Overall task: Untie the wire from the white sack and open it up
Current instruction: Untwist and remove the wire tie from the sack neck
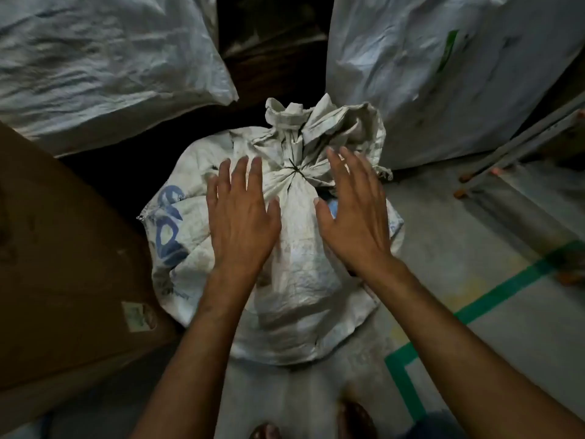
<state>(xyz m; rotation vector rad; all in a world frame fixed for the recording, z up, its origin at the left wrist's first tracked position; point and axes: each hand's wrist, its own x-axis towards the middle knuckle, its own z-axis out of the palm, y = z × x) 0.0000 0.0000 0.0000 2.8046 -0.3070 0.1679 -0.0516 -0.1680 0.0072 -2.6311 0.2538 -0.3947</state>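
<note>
Two bare hands hovered over the white sack at the centre of the head view, the left hand left of the tied neck and the right hand right of it. Both had their fingers spread wide and flat, holding nothing, and whether the palms pressed the cloth or hung just above it could not be told. The sack stood on the grey floor, its mouth bunched into a crumpled topknot toward the upper middle of the frame. A thin dark wire cinched that neck between the two hands, its twisted ends too small to read. A brown cardboard box crowded the left edge, larger pale sacks filled both upper corners, and green tape crossed the floor at lower right. Judging from this, the untying had not begun. The likely trouble was the dim light and the fineness of the wire: fingertips could turn the twist the wrong way and tighten it, or a sharp end could prick the skin. Tugging hard on the neck might also tip the sack against the box.
</note>
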